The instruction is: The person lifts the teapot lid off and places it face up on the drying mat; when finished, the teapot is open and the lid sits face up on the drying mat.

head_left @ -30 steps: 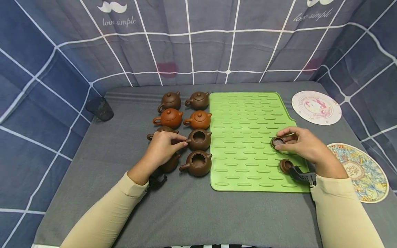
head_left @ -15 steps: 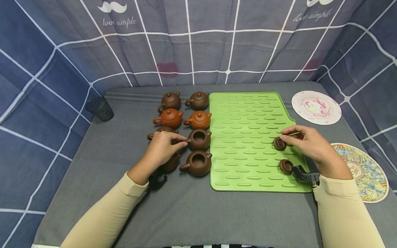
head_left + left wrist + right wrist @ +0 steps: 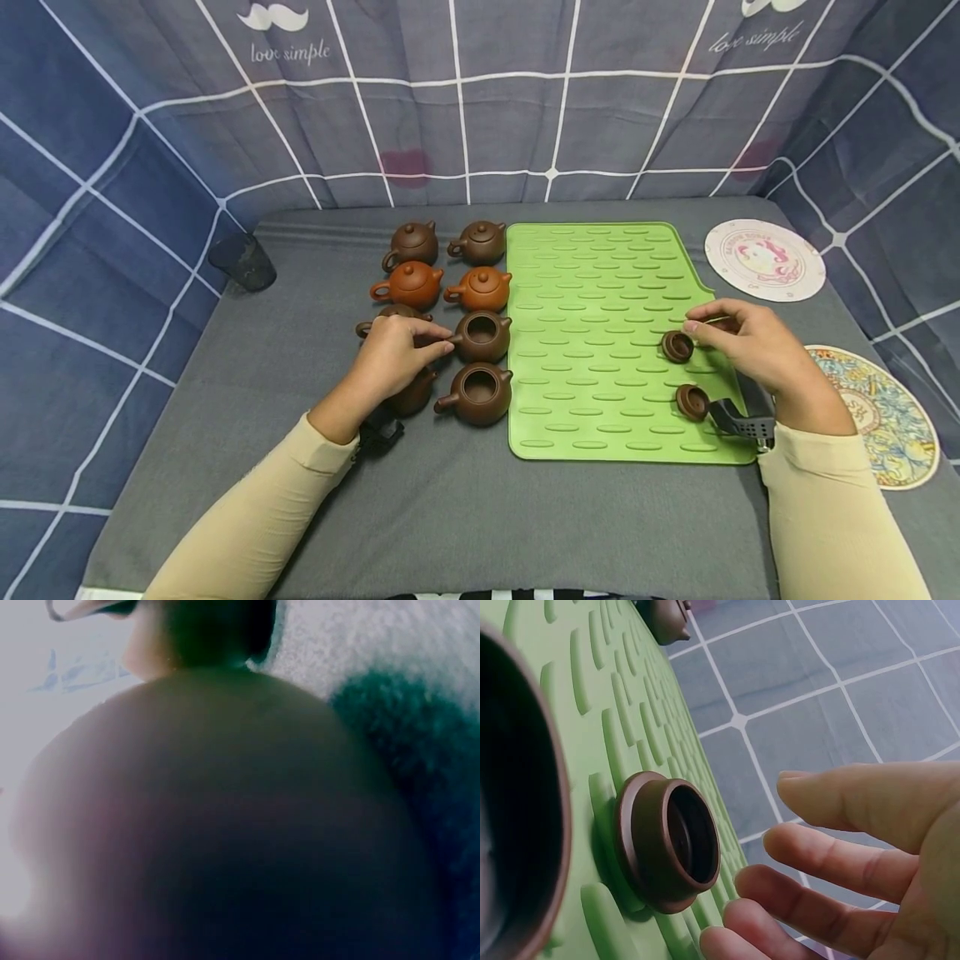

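Observation:
My left hand (image 3: 388,360) pinches the handle of a brown teapot (image 3: 492,343) whose top is open. Directly in front of it stands a second lidless brown teapot (image 3: 491,408). My right hand (image 3: 757,354) hovers with relaxed fingers just beside a small brown teapot lid (image 3: 677,347), which lies upside down on the green mat (image 3: 600,333). In the right wrist view the fingers (image 3: 810,855) are apart from that lid (image 3: 649,832). Another upturned lid (image 3: 692,403) lies nearer, by the wrist strap. A blurred dark round body (image 3: 225,810) fills most of the left wrist view.
Two orange teapots (image 3: 411,286) and two dark brown ones (image 3: 482,243) with lids stand farther back. More teapots (image 3: 412,396) are partly hidden under the left hand. A black cup (image 3: 243,262) is at the left; round pink (image 3: 765,260) and patterned (image 3: 892,417) mats lie right.
The right hand has set its lid upside down on the mat, let go and drawn slightly to the right. The left hand stays at the teapot handle.

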{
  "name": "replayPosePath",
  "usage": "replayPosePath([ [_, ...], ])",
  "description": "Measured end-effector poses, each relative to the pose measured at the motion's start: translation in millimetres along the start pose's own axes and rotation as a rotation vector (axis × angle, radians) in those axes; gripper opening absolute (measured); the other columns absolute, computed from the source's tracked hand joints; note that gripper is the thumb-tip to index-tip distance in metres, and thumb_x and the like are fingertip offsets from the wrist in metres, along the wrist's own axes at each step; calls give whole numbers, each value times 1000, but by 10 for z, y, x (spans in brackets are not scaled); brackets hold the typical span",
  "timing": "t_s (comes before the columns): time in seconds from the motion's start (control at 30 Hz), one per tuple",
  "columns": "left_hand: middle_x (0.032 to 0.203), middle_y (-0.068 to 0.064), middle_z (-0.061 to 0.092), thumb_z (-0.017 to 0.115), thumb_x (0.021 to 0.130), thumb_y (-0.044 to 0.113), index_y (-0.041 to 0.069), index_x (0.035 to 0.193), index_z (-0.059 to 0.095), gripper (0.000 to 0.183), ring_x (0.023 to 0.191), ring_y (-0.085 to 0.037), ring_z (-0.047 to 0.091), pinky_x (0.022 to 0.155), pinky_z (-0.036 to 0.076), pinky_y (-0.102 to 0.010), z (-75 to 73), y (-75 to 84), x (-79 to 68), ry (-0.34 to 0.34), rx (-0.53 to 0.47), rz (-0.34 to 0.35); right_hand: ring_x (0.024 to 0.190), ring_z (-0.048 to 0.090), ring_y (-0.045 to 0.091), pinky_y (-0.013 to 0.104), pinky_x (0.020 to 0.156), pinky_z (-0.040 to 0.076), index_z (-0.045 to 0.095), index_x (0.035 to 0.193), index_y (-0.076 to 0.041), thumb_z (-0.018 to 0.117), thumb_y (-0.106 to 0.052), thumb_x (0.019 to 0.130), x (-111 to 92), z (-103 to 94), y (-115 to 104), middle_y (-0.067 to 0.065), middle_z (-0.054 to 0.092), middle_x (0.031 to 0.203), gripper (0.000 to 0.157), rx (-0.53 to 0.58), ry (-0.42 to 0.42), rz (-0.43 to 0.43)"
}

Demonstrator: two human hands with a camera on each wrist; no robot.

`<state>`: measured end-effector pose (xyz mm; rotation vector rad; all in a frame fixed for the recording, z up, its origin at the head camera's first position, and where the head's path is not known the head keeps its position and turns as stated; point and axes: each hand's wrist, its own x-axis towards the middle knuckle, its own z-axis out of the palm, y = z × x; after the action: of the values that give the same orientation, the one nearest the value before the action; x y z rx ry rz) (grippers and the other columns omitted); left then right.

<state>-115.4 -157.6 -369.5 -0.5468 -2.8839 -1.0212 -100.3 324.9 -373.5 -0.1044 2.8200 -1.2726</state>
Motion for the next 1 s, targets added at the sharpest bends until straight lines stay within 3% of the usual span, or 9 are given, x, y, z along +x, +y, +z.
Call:
replayPosePath([
  [0.5,100,1,78,84,94,28,12,107,86,20,89,-17,71,78,57,-43,-63,7,21,13,-56,2,84,63,5,19,71,45,71,124,-1,73,-28,103,17,12,-141,15,74,107,35,-60,26,-33],
  [0.8,92,2,78,84,94,29,10,106,85,22,69,-12,65,63,53,-38,-272,108,55,48,-18,37,88,67,9,18,75,46,72,124,-3,73,-28,103,64,30,-346,16,74,109,33,-41,-22,-65],
  [1.0,93,2,78,87,92,28,12,104,86,20,79,-14,69,72,52,-39,-549,153,239,74,-16,45,96,68,22,21,78,48,72,125,-5,71,-33,104,158,100,-636,12,74,112,35,-60,-80,-107],
])
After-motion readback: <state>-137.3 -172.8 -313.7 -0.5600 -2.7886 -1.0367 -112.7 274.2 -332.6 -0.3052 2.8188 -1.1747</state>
